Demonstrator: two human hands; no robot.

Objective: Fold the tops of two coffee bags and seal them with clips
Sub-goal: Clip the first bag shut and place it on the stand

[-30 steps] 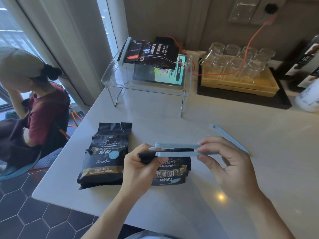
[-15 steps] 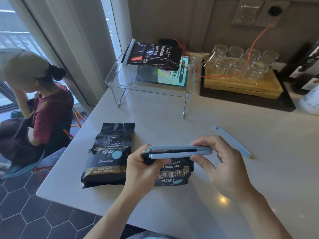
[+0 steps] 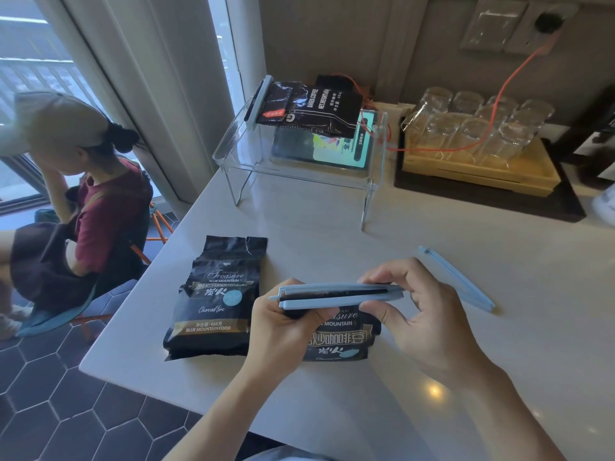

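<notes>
Two black coffee bags lie on the pale counter. The left bag (image 3: 218, 297) lies flat with its top unfolded and no clip on it. The right bag (image 3: 342, 337) has its top folded, and a light blue clip (image 3: 336, 295) sits across the fold, its two bars nearly together. My left hand (image 3: 286, 327) grips the bag's folded top and the clip's left end. My right hand (image 3: 422, 314) pinches the clip's right end between thumb and fingers. A second light blue clip (image 3: 457, 279) lies loose on the counter to the right.
A clear acrylic stand (image 3: 299, 161) at the back carries a clipped coffee bag (image 3: 309, 108) above a lit tablet. A wooden tray (image 3: 479, 168) of upturned glasses stands back right. A seated person (image 3: 76, 194) is left of the counter's edge.
The clip's bars have come closer together over the folded top as my right hand squeezed its right end. The view has shifted slightly.
</notes>
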